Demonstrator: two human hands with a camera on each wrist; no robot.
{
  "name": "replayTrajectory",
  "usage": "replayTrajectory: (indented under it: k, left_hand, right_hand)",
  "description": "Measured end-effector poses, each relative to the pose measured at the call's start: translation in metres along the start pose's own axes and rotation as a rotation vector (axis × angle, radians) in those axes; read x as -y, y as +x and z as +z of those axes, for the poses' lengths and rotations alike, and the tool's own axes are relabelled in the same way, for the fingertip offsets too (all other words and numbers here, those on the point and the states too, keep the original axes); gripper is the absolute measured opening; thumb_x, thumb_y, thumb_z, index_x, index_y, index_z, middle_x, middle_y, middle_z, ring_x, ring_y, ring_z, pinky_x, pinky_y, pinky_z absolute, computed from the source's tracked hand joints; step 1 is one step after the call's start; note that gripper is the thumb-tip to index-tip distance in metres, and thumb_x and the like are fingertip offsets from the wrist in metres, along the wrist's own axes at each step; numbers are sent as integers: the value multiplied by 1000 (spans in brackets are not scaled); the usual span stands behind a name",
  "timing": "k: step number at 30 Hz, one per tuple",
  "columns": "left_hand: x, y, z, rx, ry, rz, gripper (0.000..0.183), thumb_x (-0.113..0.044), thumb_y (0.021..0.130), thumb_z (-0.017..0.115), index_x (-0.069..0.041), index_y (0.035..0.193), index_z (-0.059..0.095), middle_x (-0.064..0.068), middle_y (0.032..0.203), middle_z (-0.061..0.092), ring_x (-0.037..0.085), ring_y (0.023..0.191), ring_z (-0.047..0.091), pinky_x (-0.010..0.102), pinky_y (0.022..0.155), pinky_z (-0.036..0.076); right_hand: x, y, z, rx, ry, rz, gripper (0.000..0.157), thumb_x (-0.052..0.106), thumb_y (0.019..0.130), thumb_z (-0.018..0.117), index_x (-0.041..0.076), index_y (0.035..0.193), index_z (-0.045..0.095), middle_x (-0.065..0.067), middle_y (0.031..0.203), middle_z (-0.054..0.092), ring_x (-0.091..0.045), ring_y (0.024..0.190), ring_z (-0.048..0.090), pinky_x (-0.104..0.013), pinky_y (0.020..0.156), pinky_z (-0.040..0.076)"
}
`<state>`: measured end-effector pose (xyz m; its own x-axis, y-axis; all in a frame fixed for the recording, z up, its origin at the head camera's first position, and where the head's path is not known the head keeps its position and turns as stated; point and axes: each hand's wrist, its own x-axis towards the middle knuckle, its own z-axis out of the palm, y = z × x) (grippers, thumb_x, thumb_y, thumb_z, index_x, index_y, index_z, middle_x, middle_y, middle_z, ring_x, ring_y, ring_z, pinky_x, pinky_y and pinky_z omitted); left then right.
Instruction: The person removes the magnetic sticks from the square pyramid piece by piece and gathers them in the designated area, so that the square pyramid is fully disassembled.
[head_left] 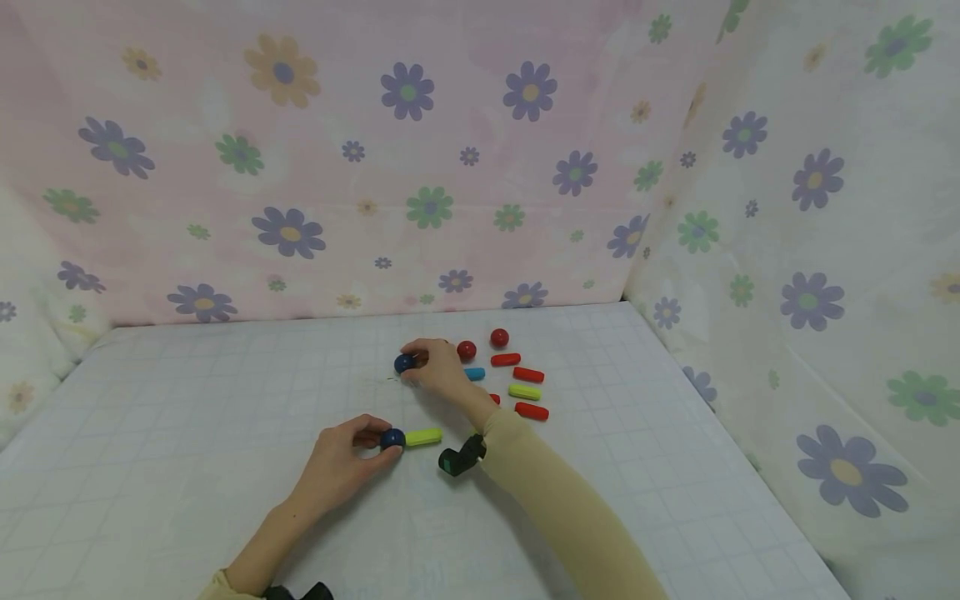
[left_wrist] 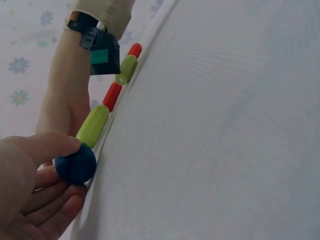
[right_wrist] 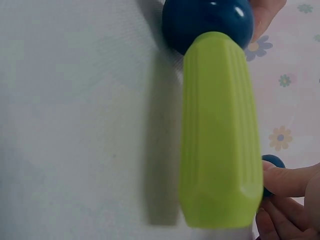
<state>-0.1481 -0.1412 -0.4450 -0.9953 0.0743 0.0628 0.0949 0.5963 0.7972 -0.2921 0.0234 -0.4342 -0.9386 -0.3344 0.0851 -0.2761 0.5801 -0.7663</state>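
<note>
In the head view my left hand point(head_left: 341, 462) pinches a dark blue ball point(head_left: 392, 439) between thumb and fingers, low at the table. A yellow-green ridged rod point(head_left: 423, 437) touches that ball and points right; it looms large in the right wrist view. Farther back, my right hand point(head_left: 438, 371) grips a second blue ball point(head_left: 403, 363) between thumb and fingertips. The left wrist view shows the left hand's thumb on top of its ball point(left_wrist: 76, 165). Behind the right hand a light blue rod point(head_left: 475, 374) is partly hidden.
Right of my right hand are two red balls point(head_left: 499, 337), several red rods point(head_left: 528, 375) and another yellow-green rod point(head_left: 524, 392). My right forearm point(head_left: 570, 492) with a black wrist camera point(head_left: 461, 456) crosses the white table. Flowered cloth point(head_left: 427, 208) stands behind and at the sides.
</note>
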Motion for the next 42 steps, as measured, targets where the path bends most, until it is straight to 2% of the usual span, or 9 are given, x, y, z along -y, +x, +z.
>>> replayTrajectory:
  k: [11, 16, 22, 30, 37, 42]
  left_hand:
    - [1, 0, 0, 6, -7, -2, 26, -26, 86, 79, -15, 108, 71, -4, 105, 73, 12, 95, 69, 37, 88, 57]
    - [1, 0, 0, 5, -5, -4, 26, -26, 86, 79, -15, 108, 72, -3, 105, 73, 12, 94, 69, 37, 88, 57]
    - [1, 0, 0, 8, -8, -12, 27, -28, 86, 79, -15, 108, 72, -3, 106, 73, 13, 95, 69, 38, 89, 57]
    - [0, 1, 1, 2, 10, -7, 26, -27, 85, 80, -15, 107, 72, -3, 104, 73, 12, 94, 69, 36, 87, 58]
    - [0, 1, 1, -3, 21, -2, 26, -26, 85, 80, -15, 107, 72, -2, 103, 74, 12, 93, 69, 36, 88, 58]
    - [0, 0, 2, -1, 13, 5, 27, -25, 85, 80, -14, 108, 72, -2, 104, 74, 13, 94, 69, 36, 88, 58]
  right_hand:
    - [1, -3, -4, -8, 4, 8, 40, 9, 85, 79, 10, 123, 69, -6, 119, 72, -18, 106, 68, -31, 94, 55]
    - [2, -12, -11, -11, 12, 5, 41, 11, 85, 79, 10, 125, 68, -6, 124, 70, -21, 115, 65, -35, 100, 52]
    - [3, -36, -23, 22, 30, 9, 44, 14, 88, 77, 11, 130, 64, -8, 128, 66, -25, 120, 61, -40, 104, 51]
    - [2, -77, -35, 119, 28, -72, 43, 19, 90, 76, 8, 130, 64, -8, 128, 67, -24, 119, 62, -41, 103, 51]
    - [2, -105, -38, 184, 60, -74, 38, 20, 90, 75, 10, 126, 67, -5, 123, 69, -23, 117, 62, -42, 102, 52]
    - [-5, -114, -32, 189, 57, -78, 35, 21, 89, 77, 12, 122, 68, 0, 118, 70, -18, 112, 63, -36, 99, 53]
